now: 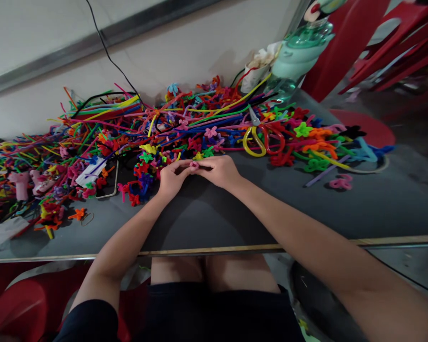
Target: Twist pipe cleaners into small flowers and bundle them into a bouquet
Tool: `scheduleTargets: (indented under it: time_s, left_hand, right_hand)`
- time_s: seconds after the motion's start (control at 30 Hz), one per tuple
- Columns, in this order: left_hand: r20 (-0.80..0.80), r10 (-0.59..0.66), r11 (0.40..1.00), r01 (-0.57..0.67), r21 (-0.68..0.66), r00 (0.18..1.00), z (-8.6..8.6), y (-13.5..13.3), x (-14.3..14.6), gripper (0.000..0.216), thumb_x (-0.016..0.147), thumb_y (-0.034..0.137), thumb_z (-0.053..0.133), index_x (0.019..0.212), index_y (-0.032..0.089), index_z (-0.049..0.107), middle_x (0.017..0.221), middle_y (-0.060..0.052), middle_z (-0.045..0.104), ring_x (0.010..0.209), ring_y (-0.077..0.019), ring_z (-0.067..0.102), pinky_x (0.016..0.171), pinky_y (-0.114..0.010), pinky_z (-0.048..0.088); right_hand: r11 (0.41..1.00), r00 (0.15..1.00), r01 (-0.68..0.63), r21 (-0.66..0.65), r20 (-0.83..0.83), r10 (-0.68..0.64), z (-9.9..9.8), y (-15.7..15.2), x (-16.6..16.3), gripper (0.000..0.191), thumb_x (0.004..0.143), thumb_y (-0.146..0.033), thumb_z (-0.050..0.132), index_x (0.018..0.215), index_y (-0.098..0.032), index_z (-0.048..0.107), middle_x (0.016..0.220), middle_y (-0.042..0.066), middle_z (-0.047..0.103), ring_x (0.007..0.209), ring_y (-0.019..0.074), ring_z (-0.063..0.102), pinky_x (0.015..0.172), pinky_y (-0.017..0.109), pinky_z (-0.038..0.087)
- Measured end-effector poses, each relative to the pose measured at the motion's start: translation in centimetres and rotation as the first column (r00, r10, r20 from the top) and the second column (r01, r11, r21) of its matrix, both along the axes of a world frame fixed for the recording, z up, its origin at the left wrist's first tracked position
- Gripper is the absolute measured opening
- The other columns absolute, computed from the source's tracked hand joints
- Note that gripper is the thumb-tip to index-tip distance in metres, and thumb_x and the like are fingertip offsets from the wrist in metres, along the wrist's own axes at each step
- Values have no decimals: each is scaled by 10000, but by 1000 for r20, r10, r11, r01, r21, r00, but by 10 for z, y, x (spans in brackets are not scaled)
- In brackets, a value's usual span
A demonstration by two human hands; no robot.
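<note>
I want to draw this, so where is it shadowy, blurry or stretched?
Head view: dim light overall, with a soft shadow on the gray table below the left hand and right hand; head view: the red chairs at top right look blurry, and the held pink piece lacks clear detail; head view: the right forearm seems stretched toward the corner.

Fuzzy, matt pile on the pink pipe-cleaner piece (194, 165) at frame centre and pipe cleaners (107, 114) at upper left. Scissors (257, 125) right of centre: smooth metal blades, glossy plastic handles; bottle (299, 58), upper right: glossy translucent plastic. Tabletop (214, 218), lower centre, is smooth and dull, with apparent wood edging (214, 250).
</note>
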State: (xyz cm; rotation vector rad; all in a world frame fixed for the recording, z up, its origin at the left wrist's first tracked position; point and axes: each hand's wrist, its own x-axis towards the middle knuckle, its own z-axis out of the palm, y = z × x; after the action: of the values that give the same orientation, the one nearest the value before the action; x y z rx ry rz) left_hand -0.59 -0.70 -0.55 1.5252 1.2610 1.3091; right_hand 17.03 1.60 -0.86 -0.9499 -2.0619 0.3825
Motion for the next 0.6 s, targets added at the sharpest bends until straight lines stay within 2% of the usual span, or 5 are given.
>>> scheduleTargets:
  time_s: [0.17,0.27,0.37,0.5,0.6]
  left_hand:
    - [44,34,997,-37,70,998,5,1,-3,269,704,416,758,824,176,738,747,-35,732,638,-134,654,623,-269,555]
    - [15,49,993,-50,108,999,5,1,-5,270,712,423,750,812,173,727,743,-32,721,618,-121,630,607,-258,539]
    - [-1,74,990,-74,123,997,4,1,-4,254,714,408,752,798,174,703,730,-16,705,609,-103,613,611,-236,522]
    - [-77,119,983,-107,147,990,4,2,-4,205,745,375,736,779,176,699,738,-14,709,629,-101,615,616,-228,507]
    - [-129,127,979,-104,174,984,5,1,-4,168,790,349,698,816,185,726,793,-28,733,702,-125,655,669,-251,527]
  right_hand:
    - [934,955,-259,-247,-207,210,15,-10,-4,453,865,-576,546,798,-185,764,684,37,704,565,119,597,543,245,434]
    - [841,899,-316,-439,-422,118,15,-11,-8,410,825,-559,602,826,-182,765,719,39,718,527,104,589,469,224,425]
    - [774,852,-341,-534,-524,13,10,-5,-11,413,725,-536,710,926,-179,766,710,40,717,503,111,590,380,208,383]
    - [764,850,-321,-560,-527,-28,7,-1,-12,428,683,-479,762,987,-177,760,699,39,709,546,128,619,368,193,394]
    - [766,845,-315,-561,-533,-43,6,-1,-11,460,682,-457,764,1062,-200,738,861,55,739,672,159,668,410,201,457]
